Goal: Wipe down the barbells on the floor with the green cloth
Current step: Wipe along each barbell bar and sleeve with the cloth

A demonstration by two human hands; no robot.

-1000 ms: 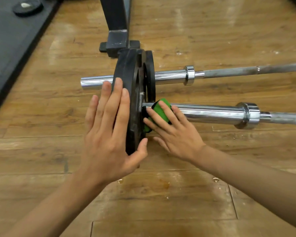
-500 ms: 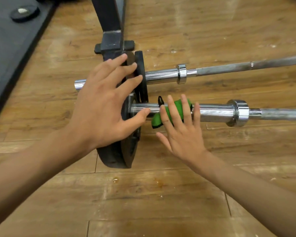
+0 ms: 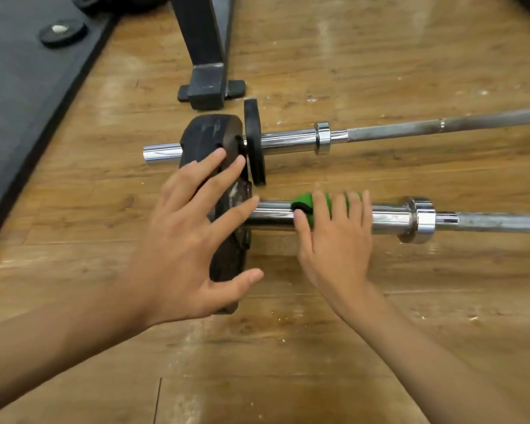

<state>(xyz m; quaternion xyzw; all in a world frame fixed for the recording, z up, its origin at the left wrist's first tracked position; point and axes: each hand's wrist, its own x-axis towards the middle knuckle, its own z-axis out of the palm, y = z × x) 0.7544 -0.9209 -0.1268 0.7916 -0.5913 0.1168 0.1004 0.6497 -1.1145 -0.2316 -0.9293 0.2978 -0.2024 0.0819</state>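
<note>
Fingers flat, the right hand (image 3: 334, 249) presses the limp green cloth (image 3: 302, 201) onto the near barbell sleeve (image 3: 386, 217), slick-looking chrome, better wrapped round. The left hand (image 3: 181, 249) splays wide at the heavy-looking weight plate (image 3: 202, 136), holding nothing.

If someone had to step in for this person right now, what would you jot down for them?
Left hand: open, fingers spread at the big black weight plate; contact unclear.
Right hand: open, flat fingers pressing the green cloth onto the near barbell, on its shiny end between plate and collar.
Far barbell: lies parallel behind, neither hand on it.
Done: wiping is under way on the near bar's end; how much is clean can't be told.
Left: probably the rest of that bar, then the far one.
</note>
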